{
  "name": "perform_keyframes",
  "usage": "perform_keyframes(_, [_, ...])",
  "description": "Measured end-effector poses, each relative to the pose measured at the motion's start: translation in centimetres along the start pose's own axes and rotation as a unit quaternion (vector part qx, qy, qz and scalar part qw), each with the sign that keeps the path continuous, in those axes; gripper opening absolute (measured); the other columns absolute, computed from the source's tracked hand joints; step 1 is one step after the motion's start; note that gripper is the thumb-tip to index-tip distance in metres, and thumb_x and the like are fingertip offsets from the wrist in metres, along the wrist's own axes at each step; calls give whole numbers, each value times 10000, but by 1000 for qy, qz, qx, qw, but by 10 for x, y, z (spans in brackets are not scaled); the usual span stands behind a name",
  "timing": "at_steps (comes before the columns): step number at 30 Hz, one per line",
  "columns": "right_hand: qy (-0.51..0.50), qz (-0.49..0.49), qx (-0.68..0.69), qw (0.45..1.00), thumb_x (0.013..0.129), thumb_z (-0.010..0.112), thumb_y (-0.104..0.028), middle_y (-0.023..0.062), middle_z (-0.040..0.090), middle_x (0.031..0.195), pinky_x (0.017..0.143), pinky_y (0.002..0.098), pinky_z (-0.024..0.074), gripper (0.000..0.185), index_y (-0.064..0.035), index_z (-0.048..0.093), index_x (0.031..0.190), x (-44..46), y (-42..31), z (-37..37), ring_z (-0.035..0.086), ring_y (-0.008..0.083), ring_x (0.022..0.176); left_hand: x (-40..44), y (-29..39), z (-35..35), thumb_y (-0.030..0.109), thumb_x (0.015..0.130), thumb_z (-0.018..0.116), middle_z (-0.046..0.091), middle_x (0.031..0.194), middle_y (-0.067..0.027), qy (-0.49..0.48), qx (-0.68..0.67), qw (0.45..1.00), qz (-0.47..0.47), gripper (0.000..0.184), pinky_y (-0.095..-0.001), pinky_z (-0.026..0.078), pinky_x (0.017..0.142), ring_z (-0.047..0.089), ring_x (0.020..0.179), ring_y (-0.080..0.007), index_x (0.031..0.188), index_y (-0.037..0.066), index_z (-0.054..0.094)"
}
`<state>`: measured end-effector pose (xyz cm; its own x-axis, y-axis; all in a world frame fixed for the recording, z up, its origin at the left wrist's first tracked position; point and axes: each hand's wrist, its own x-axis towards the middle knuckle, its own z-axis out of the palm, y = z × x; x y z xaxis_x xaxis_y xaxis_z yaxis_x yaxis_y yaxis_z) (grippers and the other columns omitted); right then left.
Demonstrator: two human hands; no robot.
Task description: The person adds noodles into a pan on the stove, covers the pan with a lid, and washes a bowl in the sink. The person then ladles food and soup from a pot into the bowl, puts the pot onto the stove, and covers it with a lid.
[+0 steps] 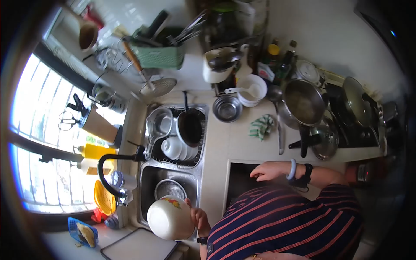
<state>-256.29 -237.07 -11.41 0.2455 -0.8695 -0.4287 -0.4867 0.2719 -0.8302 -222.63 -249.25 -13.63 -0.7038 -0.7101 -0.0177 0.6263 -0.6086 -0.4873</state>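
Observation:
My left hand [200, 217] grips the rim of a large white bowl [169, 219] with a red and yellow flower print. The bowl is tilted over the near sink basin [147, 177], its outer side facing me, so its inside is hidden. Behind it in the basin sits a metal bowl [170, 190]. My right hand [262, 171] holds nothing and hangs by the counter's front edge, above a dark opening [238, 180]. Its fingers are loosely bent and a little apart. A black faucet [104, 162] curves beside the basin.
The far basin holds a rack with white bowls [172, 148], a pan [189, 128] and a metal pot [160, 121]. On the counter are a striped cloth [261, 127], a steel bowl [227, 108] and a large pot [303, 103]. A stove [346, 130] stands right.

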Motion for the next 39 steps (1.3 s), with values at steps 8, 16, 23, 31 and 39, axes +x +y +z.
perform_keyframes(8, [271,120,45,954,819,575,-164,139,636,992,786,329,483,327,-25,566,1115,-92,45,26,617,241,918,32,-25,-9,108,912,436,383,537,-37,76,158,983,-49,393,-224,373,352,342,381,-90,1248,-87,378])
perform_keyframes(16, [217,119,98,964,854,523,-211,114,655,902,640,321,514,370,-21,528,1171,-154,115,74,639,193,608,73,-49,-48,154,902,496,467,586,24,258,586,756,-135,76,-205,342,371,333,361,-48,944,91,499])
perform_keyframes(23, [355,45,74,931,803,589,-164,200,526,1136,877,388,434,416,22,486,1160,-107,87,64,519,321,1056,78,-67,-53,164,927,412,431,561,9,234,319,908,-139,166,-206,332,383,302,351,-58,824,78,509])
perform_keyframes(31, [581,187,-218,761,765,464,-40,337,358,1240,989,462,319,546,77,322,1278,-14,126,29,386,461,1145,63,-12,-14,144,945,382,413,543,13,180,189,964,-51,178,-189,325,328,360,378,-62,1015,-8,444])
perform_keyframes(39, [654,85,102,745,749,551,-62,304,490,1106,861,455,408,561,57,305,1240,18,121,8,491,437,1025,73,-23,-23,47,841,476,486,618,-34,183,818,543,-52,117,-246,410,333,417,376,-111,950,79,446])
